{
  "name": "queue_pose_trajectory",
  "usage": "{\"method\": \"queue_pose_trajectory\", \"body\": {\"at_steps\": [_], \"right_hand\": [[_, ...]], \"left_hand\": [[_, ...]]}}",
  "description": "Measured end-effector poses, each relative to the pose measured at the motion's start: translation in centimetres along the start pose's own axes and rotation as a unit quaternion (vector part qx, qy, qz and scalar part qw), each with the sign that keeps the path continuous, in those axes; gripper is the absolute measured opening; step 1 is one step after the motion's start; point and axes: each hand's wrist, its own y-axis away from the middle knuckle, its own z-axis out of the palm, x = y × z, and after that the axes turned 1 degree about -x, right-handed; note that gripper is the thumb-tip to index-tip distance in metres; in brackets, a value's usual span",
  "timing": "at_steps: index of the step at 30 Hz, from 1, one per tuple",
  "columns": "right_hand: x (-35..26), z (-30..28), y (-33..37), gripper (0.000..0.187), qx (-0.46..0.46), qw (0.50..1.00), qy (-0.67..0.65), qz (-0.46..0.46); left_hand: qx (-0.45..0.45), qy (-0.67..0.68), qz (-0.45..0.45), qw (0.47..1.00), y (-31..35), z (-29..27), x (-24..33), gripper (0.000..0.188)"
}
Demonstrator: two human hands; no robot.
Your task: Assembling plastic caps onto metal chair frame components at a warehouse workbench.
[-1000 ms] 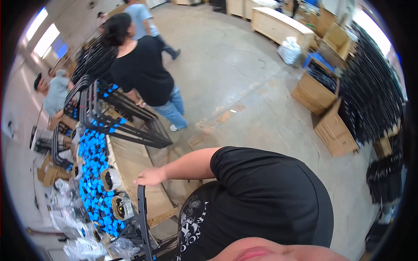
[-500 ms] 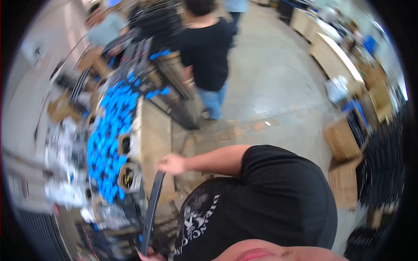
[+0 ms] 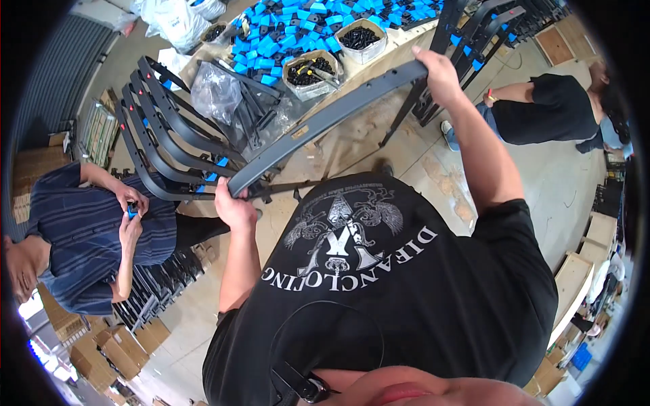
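A long, dark grey, slightly curved metal bar (image 3: 325, 120) with small holes and a small tan label spans slantwise in front of my chest. My left hand (image 3: 235, 204) is closed round its lower left end. At the upper right end, my right hand (image 3: 440, 76) grips the bar with the fingers wrapped round it. Beyond the bar, a table (image 3: 404, 54) bears a heap of blue and black plastic pieces (image 3: 284, 28). Two boxes of small black parts, one left (image 3: 308, 73) and one right (image 3: 361, 39), stand at its near edge.
Curved black frames (image 3: 162, 139) stand at the left, near a person in a dark striped shirt (image 3: 101, 227) holding a small blue piece. More black frames (image 3: 467, 40) lean by the table's right end. Another person in black (image 3: 542, 111) stands at the right. Cardboard boxes (image 3: 122, 345) sit lower left.
The view has swung toward the table's left end. The bar, earlier steeply upright in view, now slants across in front of me, still in both hands. The striped-shirt person has come into view.
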Motion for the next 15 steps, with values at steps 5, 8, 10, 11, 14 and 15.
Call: {"method": "queue_pose_trajectory", "body": {"at_steps": [5, 8, 10, 11, 14, 15], "right_hand": [[-0.5, -1.6, -7.0, 0.036, -0.026, 0.999, -0.001, -0.025], [1.7, -2.9, -12.5, 0.038, -0.057, 0.998, -0.033, -0.023], [2.6, -3.5, -15.6, 0.036, -0.066, 0.996, -0.049, -0.022], [3.6, -4.0, -17.7, 0.036, -0.055, 0.998, -0.038, -0.022], [5.5, -4.9, -22.7, 0.037, -0.084, 0.994, -0.068, -0.007], [5.8, -4.8, -23.8, 0.038, -0.099, 0.992, -0.074, -0.018]], "left_hand": [[0.007, -0.012, 0.005, 1.000, -0.3, 5.5, -1.8, 0.037], [0.030, -0.009, 0.009, 0.999, -1.6, 8.8, -3.0, 0.036], [0.029, -0.019, 0.016, 0.999, -2.7, 11.1, -3.6, 0.035], [0.032, -0.022, 0.018, 0.999, -3.2, 12.7, -3.9, 0.035], [0.099, -0.042, 0.009, 0.994, -4.7, 16.7, -4.7, 0.035], [0.077, -0.014, 0.016, 0.997, -5.9, 16.6, -5.0, 0.036]]}}
